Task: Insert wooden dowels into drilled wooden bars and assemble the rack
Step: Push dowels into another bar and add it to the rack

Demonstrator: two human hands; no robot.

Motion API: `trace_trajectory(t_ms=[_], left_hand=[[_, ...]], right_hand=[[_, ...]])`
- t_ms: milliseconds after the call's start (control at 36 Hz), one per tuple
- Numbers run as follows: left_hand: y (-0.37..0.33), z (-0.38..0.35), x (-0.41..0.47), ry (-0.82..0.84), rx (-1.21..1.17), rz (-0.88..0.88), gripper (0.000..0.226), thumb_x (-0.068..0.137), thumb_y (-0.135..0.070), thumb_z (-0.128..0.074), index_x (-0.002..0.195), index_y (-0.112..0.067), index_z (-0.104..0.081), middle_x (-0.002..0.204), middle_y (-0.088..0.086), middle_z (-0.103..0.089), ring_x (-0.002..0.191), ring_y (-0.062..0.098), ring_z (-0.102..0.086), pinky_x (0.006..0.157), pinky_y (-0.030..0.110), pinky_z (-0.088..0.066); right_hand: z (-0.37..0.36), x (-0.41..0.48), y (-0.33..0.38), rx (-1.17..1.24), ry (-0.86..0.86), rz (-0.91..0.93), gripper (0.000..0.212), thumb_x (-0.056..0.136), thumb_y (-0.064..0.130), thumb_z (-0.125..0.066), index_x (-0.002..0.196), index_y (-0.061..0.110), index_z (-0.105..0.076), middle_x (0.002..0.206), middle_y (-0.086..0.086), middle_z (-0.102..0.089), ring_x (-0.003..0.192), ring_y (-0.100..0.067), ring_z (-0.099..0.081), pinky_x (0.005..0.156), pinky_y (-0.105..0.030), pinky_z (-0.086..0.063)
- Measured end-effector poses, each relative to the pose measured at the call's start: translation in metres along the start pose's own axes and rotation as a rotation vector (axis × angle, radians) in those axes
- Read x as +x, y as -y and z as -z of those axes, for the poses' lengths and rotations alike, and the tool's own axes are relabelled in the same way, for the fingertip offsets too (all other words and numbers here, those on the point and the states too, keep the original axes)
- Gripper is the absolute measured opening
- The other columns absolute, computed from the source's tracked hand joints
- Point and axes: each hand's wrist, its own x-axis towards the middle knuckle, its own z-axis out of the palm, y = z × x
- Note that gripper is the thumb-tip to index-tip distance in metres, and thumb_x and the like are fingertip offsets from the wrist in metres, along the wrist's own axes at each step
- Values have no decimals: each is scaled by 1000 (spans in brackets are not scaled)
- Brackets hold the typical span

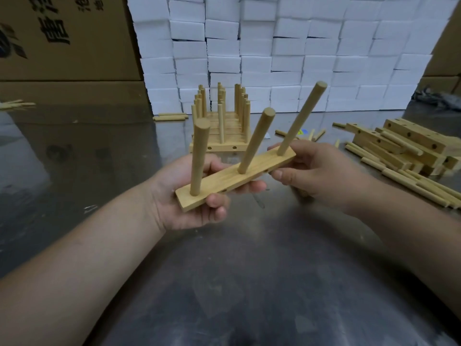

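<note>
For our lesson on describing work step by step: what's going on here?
A person holds a wooden bar with three dowels standing in it above a metal table. The left hand grips its near end, the right hand its far end. Behind stands a rack of bars already fitted with dowels; at the right lies a pile of drilled bars and loose dowels.

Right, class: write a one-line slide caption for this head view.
Left hand and right hand hold a bar with three dowels, rack behind.
</note>
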Motion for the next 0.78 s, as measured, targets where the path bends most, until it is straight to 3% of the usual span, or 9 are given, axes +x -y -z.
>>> trace_trajectory(t_ms=[111,194,250,306,389,472,583,667,778], left_hand=[[-1,2,1,-31,-71,25,38,67,-13,-51,99,-2,-67,97,15,-70,31,8,-47,39,22,-48],[-2,3,1,-61,-104,33,39,68,-13,-49,102,1,-63,96,17,-70,31,9,-47,39,23,-50],[-5,2,0,-103,-143,13,37,79,-19,-43,84,4,-71,87,19,-70,33,12,-52,39,27,-52],[-8,4,1,-202,-154,-53,56,91,-31,-35,69,2,-74,71,17,-69,37,16,-57,39,30,-53],[-8,8,6,-439,-98,-260,61,97,-42,-28,85,-1,-72,65,14,-69,44,19,-63,41,30,-53],[-4,9,13,-630,5,-445,47,99,-41,-29,102,-6,-60,72,9,-72,55,21,-68,49,28,-55],[0,6,18,-739,169,-584,23,96,-18,-45,104,-2,-59,80,8,-74,69,18,-71,69,28,-58],[4,6,19,-800,377,-611,31,90,-6,-55,121,-1,-56,98,10,-70,81,16,-70,89,32,-52],[7,9,21,-894,659,-534,38,85,-4,-62,123,-7,-59,100,6,-70,91,17,-68,99,36,-46]], right_hand=[[1,1,3,125,-22,36,27,67,31,-72,90,40,-61,86,22,-68,80,-13,-63,74,-22,-51],[2,-1,4,189,-10,72,23,65,25,-68,87,32,-63,73,22,-67,63,5,-60,57,-5,-43],[2,-1,3,184,-16,65,21,66,22,-69,85,30,-64,68,22,-66,61,9,-59,56,-2,-39],[2,0,0,180,-50,48,19,70,17,-70,85,28,-65,63,22,-64,57,9,-57,54,-1,-37],[3,3,-4,137,-151,-40,16,76,15,-71,92,20,-67,60,16,-62,50,7,-51,50,-2,-35],[6,6,-12,44,-249,-155,38,75,29,-72,110,16,-66,67,8,-62,50,0,-48,49,-11,-41],[3,7,-17,-42,-292,-185,38,76,31,-72,111,17,-66,56,17,-61,48,8,-52,55,-10,-44],[3,7,-18,-105,-301,-194,32,79,35,-68,107,21,-66,55,24,-62,52,11,-53,53,-10,-43],[5,7,-19,-170,-318,-217,49,79,41,-67,123,22,-59,76,14,-62,66,-2,-53,67,-22,-41]])
